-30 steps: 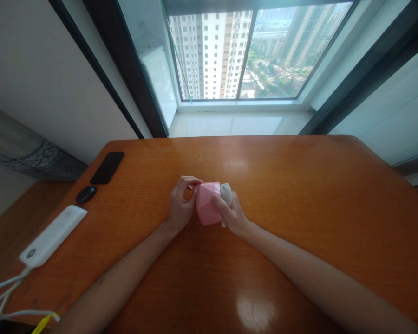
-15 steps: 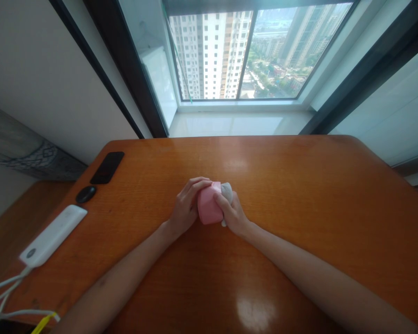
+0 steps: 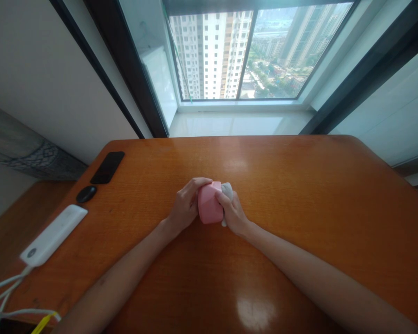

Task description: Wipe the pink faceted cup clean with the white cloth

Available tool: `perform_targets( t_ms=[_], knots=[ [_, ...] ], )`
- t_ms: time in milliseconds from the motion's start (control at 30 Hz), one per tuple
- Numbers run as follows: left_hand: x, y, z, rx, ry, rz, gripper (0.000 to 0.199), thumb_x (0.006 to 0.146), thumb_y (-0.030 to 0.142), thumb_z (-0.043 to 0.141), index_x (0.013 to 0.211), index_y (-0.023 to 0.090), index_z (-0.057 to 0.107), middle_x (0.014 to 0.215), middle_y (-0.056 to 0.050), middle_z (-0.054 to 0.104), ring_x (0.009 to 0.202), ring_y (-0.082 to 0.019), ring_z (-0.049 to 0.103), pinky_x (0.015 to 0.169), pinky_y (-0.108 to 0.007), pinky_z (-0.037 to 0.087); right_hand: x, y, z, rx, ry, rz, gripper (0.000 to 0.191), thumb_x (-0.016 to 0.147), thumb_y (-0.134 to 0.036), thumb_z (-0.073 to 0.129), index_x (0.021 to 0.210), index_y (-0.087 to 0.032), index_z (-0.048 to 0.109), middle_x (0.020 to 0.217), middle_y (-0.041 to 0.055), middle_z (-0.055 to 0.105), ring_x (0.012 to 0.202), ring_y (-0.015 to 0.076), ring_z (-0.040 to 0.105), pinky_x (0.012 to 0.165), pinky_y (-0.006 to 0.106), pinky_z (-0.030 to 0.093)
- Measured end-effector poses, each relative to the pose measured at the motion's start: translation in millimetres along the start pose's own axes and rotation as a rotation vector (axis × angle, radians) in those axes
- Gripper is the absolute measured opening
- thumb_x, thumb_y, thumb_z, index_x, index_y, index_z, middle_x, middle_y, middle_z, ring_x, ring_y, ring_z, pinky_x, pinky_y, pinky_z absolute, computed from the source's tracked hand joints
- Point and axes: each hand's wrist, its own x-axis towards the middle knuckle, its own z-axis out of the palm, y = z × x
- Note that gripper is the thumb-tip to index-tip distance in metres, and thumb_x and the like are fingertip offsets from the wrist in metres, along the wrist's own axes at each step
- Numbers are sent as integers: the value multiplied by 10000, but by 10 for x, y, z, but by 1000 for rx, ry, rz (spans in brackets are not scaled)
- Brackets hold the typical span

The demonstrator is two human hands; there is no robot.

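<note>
A pink, glossy, flat-sided object (image 3: pixel 209 207), too little visible to name by kind, is held between both hands over the middle of the table. My left hand (image 3: pixel 184 204) is closed round its left side, with fingers over the top edge. On the other side, my right hand (image 3: pixel 235 214) grips a bunched light grey cloth (image 3: pixel 227 189) against the object, thumb resting on the pink face. A small end of the cloth hangs below the right thumb. Most of the right fingers are hidden behind.
On the left of the brown wooden table (image 3: pixel 316 195) lie a black phone (image 3: pixel 107 167), a black oval thing like a mouse (image 3: pixel 86 194) and a white power strip (image 3: pixel 54 235) with white cables. A yellow cable piece (image 3: pixel 43 323) shows at the lower left. Beyond the table is a window (image 3: pixel 244 55).
My left fingers have drawn closer together on top of the pink object. The object has turned very slightly, and the right thumb has shifted a little to the right.
</note>
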Motion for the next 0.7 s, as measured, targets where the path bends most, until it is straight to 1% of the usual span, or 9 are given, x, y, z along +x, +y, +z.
perform_targets(
  t_ms=[267, 400, 500, 633, 700],
  knots=[
    [4, -18, -5, 7, -6, -8, 263, 1107, 216, 567, 1344, 251, 677, 1223, -61, 751, 1097, -188, 722, 986, -307, 566, 11, -4, 15, 1, 16, 47, 546, 922, -748, 554, 721, -245, 482, 571, -38, 438, 500, 122, 423, 377, 216, 311],
    [9, -3, 4, 6, -3, -37, 258, 1103, 218, 569, 1331, 253, 685, 1201, -48, 763, 1057, -174, 728, 941, -279, 562, 11, 19, 18, 17, 27, 47, 527, 932, -729, 554, 741, -244, 480, 570, -48, 431, 487, 112, 406, 374, 206, 313],
    [21, 27, 13, 2, -2, -112, 247, 1108, 250, 551, 1308, 245, 696, 1183, -43, 782, 1020, -174, 738, 926, -279, 557, 14, 44, 18, 34, 39, 51, 534, 928, -740, 557, 757, -239, 489, 591, -54, 439, 467, 99, 393, 366, 205, 325],
    [33, 45, 30, -14, -49, -270, 240, 1117, 317, 515, 1211, 225, 716, 1046, -33, 802, 871, -178, 726, 836, -285, 554, 20, 65, 11, 35, 43, 100, 571, 930, -788, 532, 779, -238, 509, 574, -57, 448, 426, 108, 420, 334, 214, 317],
    [33, 35, 41, -16, -64, -303, 238, 1114, 336, 517, 1158, 216, 718, 1031, -41, 798, 873, -189, 724, 820, -291, 551, 19, 64, 7, 28, 41, 112, 575, 936, -793, 530, 790, -237, 514, 556, -60, 449, 417, 108, 419, 332, 210, 310]
  ],
)
